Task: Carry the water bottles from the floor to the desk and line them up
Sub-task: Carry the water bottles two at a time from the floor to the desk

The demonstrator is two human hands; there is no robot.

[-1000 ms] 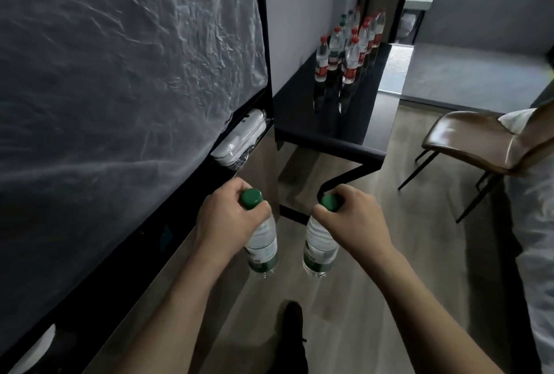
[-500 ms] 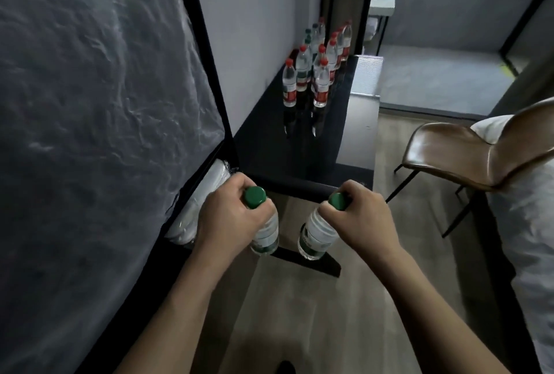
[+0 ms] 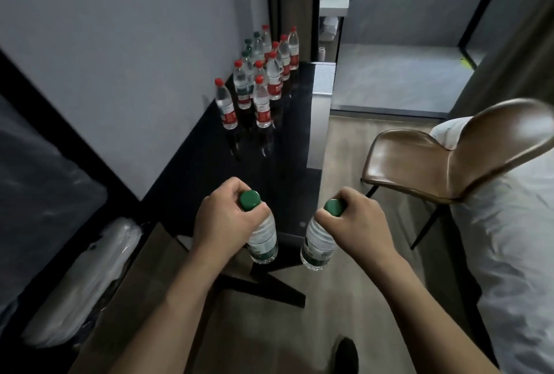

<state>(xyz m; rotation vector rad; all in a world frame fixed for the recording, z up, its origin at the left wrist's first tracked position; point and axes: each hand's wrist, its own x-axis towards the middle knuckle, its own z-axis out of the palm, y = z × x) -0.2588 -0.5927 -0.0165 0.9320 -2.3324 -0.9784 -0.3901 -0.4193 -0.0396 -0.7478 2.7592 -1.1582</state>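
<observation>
Head view: fingers (image 3: pixel 259 211) hide bottle (image 3: pixel 263 238) necks (both).

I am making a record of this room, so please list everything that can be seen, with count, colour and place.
carried bottles: 2, clear with green caps and green labels, one in each hand, left one and right one, held near the desk's near edge
standing bottles: about a dozen, mostly red caps, a few green, grouped at the far end of the desk
desk: 1, glossy black, along the grey wall
chair: 1, brown leather, right of the desk
bed: 1, white sheet, far right
plastic-wrapped pack: 1, clear, low on the left
shoe: 1, black, on the wooden floor
left hand: fingers curled round a bottle neck
right hand: fingers curled round the other bottle's neck
</observation>
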